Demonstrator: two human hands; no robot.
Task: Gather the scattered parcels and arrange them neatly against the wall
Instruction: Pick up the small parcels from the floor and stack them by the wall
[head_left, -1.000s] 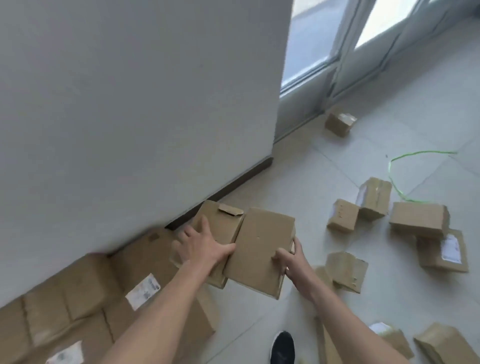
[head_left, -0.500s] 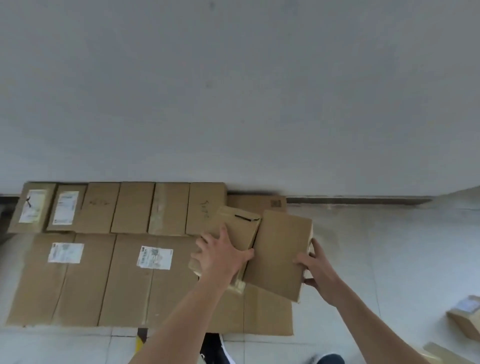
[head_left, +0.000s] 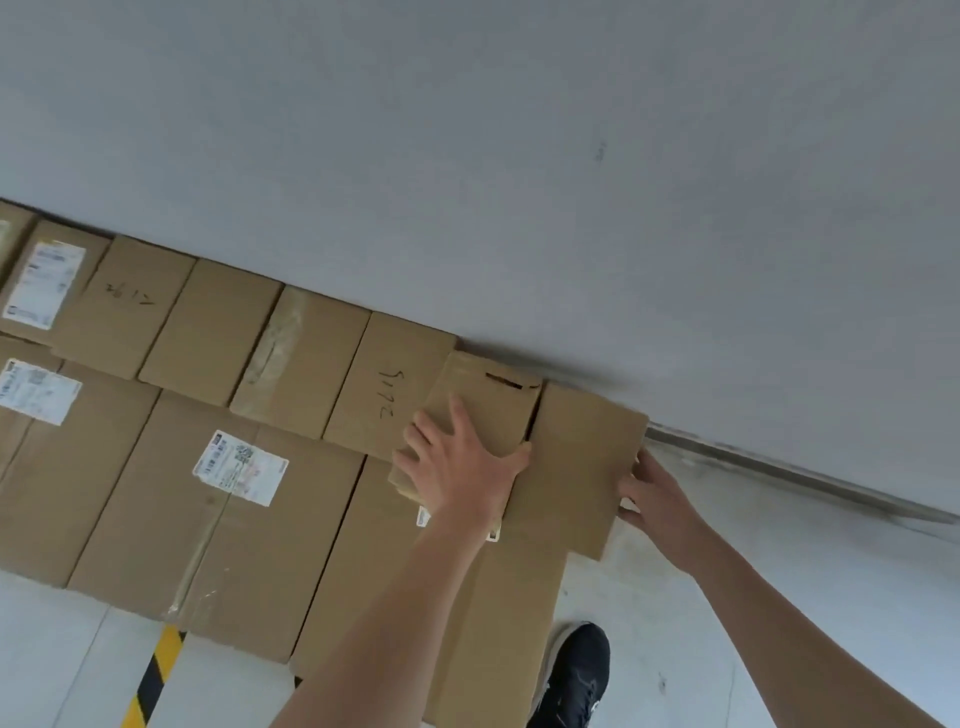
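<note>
Two brown cardboard parcels are side by side at the right end of the parcel rows, close to the grey wall (head_left: 519, 156). My left hand (head_left: 457, 467) lies spread over the smaller parcel with a torn slit (head_left: 493, 405), holding it across its width, thumb at its right edge. The plain parcel (head_left: 576, 467) lies just to the right, and my right hand (head_left: 654, 493) grips its right edge. Both parcels sit over the stacked boxes; whether they rest on them I cannot tell.
A back row of several small boxes (head_left: 223, 322) lines the wall, with larger labelled boxes (head_left: 208, 519) in front. A dark baseboard (head_left: 805, 467) runs right along bare floor. My black shoe (head_left: 576, 675) and yellow-black floor tape (head_left: 156, 670) are below.
The view swung from the scattered parcels to the wall. Both hands carried the two parcels to the right end of the back row, closer to the wall.
</note>
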